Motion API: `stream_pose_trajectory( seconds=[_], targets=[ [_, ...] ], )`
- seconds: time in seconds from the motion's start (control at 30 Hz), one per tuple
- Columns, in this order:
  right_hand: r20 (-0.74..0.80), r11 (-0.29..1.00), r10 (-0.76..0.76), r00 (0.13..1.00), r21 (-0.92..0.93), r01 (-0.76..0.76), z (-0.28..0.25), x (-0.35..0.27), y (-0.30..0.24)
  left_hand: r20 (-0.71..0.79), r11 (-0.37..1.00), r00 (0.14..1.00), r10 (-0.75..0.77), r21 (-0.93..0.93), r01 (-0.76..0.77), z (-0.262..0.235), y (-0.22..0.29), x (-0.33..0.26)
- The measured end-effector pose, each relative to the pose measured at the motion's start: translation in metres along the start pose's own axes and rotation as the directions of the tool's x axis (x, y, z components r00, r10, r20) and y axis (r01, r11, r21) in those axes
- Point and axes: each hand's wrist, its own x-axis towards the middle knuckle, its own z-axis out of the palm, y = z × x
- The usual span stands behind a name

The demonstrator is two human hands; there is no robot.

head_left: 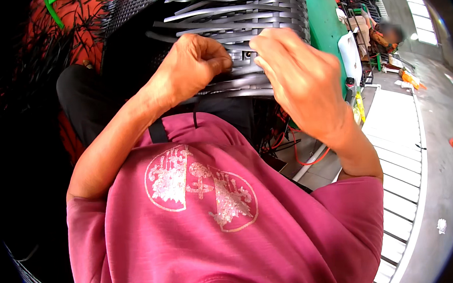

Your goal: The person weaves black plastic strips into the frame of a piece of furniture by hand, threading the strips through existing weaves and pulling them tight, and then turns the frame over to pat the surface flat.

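A dark woven panel [238,14] of flat grey-black plastic strips stands right in front of me, part of a wicker-style piece. My left hand [192,65] is closed in a fist on a strip [233,80] at the panel's lower edge. My right hand [298,78] is beside it, fingers curled and pinching the weave near a small gap between the two hands. Loose strip ends [201,12] stick out to the left higher up. My pink shirt fills the lower part of the view.
A green surface [323,19] lies to the right of the panel. A white plastic canister [350,54] stands beyond it. Another person [382,36] sits far right. White slatted boards [400,145] lie on the grey floor. An orange cable [303,154] runs below my right forearm.
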Motion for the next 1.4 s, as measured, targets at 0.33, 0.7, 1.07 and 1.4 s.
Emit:
stream_pose_trajectory(
  seconds=[0.33, 0.7, 1.07, 1.4],
  targets=[
    [0.048, 0.798, 0.553, 0.831, 0.253, -0.546, -0.034, -0.044, 0.017, -0.536, 0.799, 0.825, 0.181, 0.569, 0.195, -0.047, -0.082, 0.021],
    [0.149, 0.891, 0.345, 0.927, 0.26, -0.373, -0.028, -0.029, 0.011, -0.658, 0.919, 0.642, 0.393, 0.31, -0.244, -0.086, 0.011, -0.019],
    [0.451, -0.01, 0.292, 0.843, 0.883, -0.469, -0.069, 0.008, 0.043, -0.279, 0.932, 0.895, 0.349, 0.202, -0.301, 0.017, 0.046, -0.028],
    [0.219, 0.584, 0.113, 0.969, 0.774, -0.243, -0.078, -0.001, 0.04, -0.348, 0.972, 0.934, 0.08, -0.181, -0.15, 0.048, 0.037, -0.02]
  ],
)
